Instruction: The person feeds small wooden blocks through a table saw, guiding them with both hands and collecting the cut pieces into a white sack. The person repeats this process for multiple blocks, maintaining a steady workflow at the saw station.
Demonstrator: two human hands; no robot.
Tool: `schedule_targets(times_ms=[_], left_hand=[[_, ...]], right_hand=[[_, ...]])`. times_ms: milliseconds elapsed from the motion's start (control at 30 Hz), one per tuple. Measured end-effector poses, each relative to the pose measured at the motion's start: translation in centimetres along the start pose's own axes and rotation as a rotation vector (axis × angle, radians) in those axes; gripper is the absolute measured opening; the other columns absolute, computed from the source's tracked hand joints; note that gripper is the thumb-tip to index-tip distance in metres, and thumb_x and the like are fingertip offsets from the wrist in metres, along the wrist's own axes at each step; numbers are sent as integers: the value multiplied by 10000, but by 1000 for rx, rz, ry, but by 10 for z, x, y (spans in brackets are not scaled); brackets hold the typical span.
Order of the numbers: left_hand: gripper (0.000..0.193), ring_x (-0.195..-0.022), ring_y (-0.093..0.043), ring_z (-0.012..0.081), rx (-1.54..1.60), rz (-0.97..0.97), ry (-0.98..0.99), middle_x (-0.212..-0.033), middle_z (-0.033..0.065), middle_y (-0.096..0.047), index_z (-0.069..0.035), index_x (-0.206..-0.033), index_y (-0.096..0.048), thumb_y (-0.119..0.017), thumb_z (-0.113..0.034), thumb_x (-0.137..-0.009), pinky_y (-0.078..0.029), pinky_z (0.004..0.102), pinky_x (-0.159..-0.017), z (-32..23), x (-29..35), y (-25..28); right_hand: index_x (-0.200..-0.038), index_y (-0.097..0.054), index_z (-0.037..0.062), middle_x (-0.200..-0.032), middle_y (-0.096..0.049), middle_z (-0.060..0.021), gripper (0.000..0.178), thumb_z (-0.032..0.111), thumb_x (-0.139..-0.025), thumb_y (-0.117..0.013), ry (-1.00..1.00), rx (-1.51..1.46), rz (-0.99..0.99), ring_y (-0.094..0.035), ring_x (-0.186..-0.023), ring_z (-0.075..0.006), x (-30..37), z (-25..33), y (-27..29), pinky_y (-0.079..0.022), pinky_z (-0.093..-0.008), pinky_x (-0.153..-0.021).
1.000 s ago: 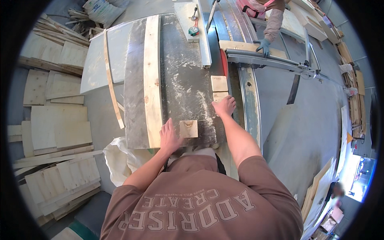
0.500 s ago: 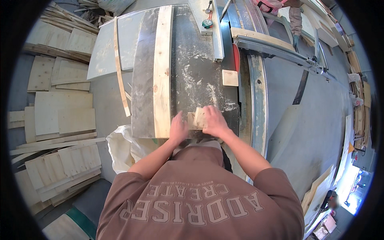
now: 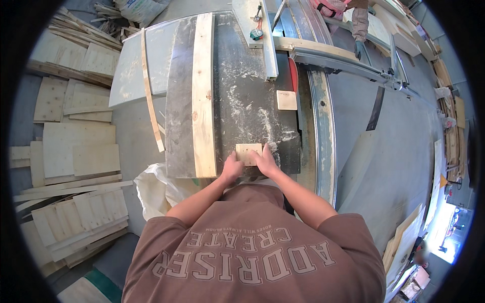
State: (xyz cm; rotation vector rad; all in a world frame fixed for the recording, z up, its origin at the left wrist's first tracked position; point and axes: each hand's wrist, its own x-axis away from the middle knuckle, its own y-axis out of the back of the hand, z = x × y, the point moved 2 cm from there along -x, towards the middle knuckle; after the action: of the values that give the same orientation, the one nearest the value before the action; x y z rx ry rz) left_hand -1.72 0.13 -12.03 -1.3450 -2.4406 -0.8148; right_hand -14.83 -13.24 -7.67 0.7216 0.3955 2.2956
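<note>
At the near edge of a dark saw table [image 3: 237, 118], a small pale wooden block [image 3: 247, 149] lies between my two hands. My left hand [image 3: 232, 169] presses against its left side, fingers partly hidden. From the right, my right hand [image 3: 266, 163] clasps it, with the thumb over its top. Whether the block is one piece or several stacked pieces cannot be told. Farther off to the right, a second square wooden block [image 3: 287, 100] rests beside the red blade guard [image 3: 293, 73]. A long knotty board [image 3: 203, 101] lies lengthwise to the left of my hands.
Sawdust litters the table. A metal fence [image 3: 270, 60] and a sliding crosscut rail [image 3: 336, 59] stand at the far right, where another person's gloved hand [image 3: 358, 49] hangs by the rail. Plywood offcuts [image 3: 78, 144] pile on the left; a white sack [image 3: 154, 189] stands near the front edge.
My right hand held a tilted wooden piece above another; now the wood lies flat. My left hand has come in against its left side.
</note>
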Motion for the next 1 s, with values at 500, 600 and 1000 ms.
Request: schedule_targets(times_ms=[500,600,1000], left_hand=[[1242,-1593,-288,443,-754,81,-353,-1729,282,-281,-1,-1712,-159,-886,-221,-728,-321,542,-1280,-90,24,34],[1001,-1485,-449,391,-980,55,-510,-1545,202,-522,-8,-1579,-391,-869,-183,-717,-418,490,-1196,-87,4,29],[573,-1146,-656,281,-1042,41,-555,-1144,90,-674,-93,-1168,-582,-896,-222,-707,-521,429,-932,-85,-7,27]], right_hand=[[-1649,-266,-57,-1721,-307,-274,1131,296,-763,-875,432,867,259,-283,-1610,-426,15,67,31,-255,-540,-1301],[-1521,-419,-39,-1514,-510,-227,945,213,-727,-865,494,988,177,-441,-1481,-374,4,55,17,-320,-523,-1241],[-1305,-546,54,-1237,-629,-121,663,106,-713,-840,505,1000,105,-622,-1236,-291,-5,51,10,-370,-511,-1171]])
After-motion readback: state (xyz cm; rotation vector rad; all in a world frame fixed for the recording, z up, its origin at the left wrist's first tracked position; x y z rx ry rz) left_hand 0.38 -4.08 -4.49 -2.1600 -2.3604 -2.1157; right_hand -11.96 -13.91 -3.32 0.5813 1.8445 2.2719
